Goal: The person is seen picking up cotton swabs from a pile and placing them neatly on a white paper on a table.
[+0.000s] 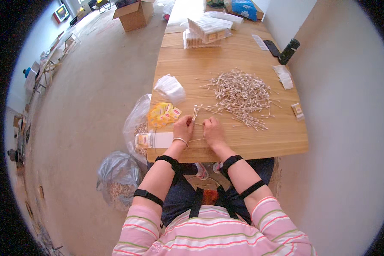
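Two hands (213,131), cotton swabs (195,112) in the left (183,127)

Tabletop (269,141) right of the right hand (213,131) offers passage; the swab pile (242,91) obstructs ahead.

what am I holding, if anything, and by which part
Cotton swabs, by their lower ends, in your left grip; for your right grip, it can't be told.

Dark bottle (289,52), black phone (272,48) just beside it; cardboard box (135,18), open, on the floor (94,85)
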Demonstrator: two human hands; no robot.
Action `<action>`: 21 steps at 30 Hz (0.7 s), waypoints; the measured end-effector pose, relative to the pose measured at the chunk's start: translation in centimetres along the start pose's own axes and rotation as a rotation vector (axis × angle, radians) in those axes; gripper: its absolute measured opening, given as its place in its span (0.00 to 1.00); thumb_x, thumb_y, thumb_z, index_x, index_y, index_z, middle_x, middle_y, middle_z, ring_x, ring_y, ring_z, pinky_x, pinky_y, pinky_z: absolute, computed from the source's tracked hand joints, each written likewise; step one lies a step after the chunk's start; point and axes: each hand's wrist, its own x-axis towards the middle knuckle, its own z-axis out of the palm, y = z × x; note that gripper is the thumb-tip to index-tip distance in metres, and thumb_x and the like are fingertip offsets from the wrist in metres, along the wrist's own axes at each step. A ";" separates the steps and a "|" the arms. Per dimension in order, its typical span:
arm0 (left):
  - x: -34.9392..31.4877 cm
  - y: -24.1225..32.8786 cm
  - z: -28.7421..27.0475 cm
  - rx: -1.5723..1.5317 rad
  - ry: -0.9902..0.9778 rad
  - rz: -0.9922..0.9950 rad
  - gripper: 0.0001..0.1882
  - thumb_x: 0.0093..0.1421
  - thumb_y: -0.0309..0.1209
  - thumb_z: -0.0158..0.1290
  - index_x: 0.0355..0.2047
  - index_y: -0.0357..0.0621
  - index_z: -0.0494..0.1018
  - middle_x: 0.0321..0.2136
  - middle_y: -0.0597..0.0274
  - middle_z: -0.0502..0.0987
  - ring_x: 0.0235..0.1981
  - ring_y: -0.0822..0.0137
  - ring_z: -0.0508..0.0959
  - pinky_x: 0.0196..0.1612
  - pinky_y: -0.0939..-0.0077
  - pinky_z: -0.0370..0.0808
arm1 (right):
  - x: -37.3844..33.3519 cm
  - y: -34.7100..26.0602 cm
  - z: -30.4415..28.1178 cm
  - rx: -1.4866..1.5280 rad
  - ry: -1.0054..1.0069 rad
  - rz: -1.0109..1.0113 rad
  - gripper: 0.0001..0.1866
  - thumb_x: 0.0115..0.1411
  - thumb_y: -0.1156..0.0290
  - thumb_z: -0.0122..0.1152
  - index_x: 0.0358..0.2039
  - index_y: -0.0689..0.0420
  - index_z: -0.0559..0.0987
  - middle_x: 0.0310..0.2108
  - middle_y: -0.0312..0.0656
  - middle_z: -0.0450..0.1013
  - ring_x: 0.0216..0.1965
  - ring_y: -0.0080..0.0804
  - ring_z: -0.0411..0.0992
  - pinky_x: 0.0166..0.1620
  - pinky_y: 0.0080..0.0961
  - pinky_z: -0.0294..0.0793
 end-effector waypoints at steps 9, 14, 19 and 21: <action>1.4 1.3 0.6 0.236 -0.025 -0.137 0.12 0.53 0.35 0.57 0.35 0.43 0.75 0.27 0.53 0.77 0.31 0.56 0.77 0.36 0.66 0.73 | -3.0 3.3 -2.5 0.033 -0.004 -0.126 0.02 0.49 0.74 0.55 0.26 0.54 0.75 0.30 0.43 0.68 0.37 0.44 0.66 0.41 0.38 0.67; 0.7 0.8 0.5 0.167 -0.042 -0.100 0.08 0.52 0.33 0.57 0.32 0.44 0.76 0.29 0.53 0.75 0.35 0.54 0.75 0.40 0.64 0.71 | -3.7 2.9 -2.6 0.103 0.021 -0.132 0.04 0.48 0.75 0.55 0.27 0.55 0.75 0.30 0.44 0.67 0.38 0.46 0.66 0.42 0.39 0.67; -2.7 1.4 0.0 0.135 -0.056 0.048 0.06 0.51 0.31 0.56 0.29 0.45 0.77 0.30 0.54 0.74 0.36 0.54 0.73 0.41 0.65 0.71 | -3.8 3.3 -2.8 0.179 0.045 -0.070 0.05 0.48 0.76 0.54 0.27 0.54 0.76 0.30 0.45 0.68 0.37 0.47 0.66 0.41 0.39 0.67; -4.1 1.8 -0.1 0.084 -0.006 0.042 0.07 0.52 0.31 0.56 0.31 0.45 0.77 0.32 0.55 0.74 0.39 0.54 0.71 0.45 0.64 0.68 | -3.9 3.2 -2.8 0.170 0.030 -0.066 0.05 0.48 0.76 0.54 0.27 0.54 0.76 0.30 0.45 0.68 0.37 0.47 0.66 0.41 0.38 0.67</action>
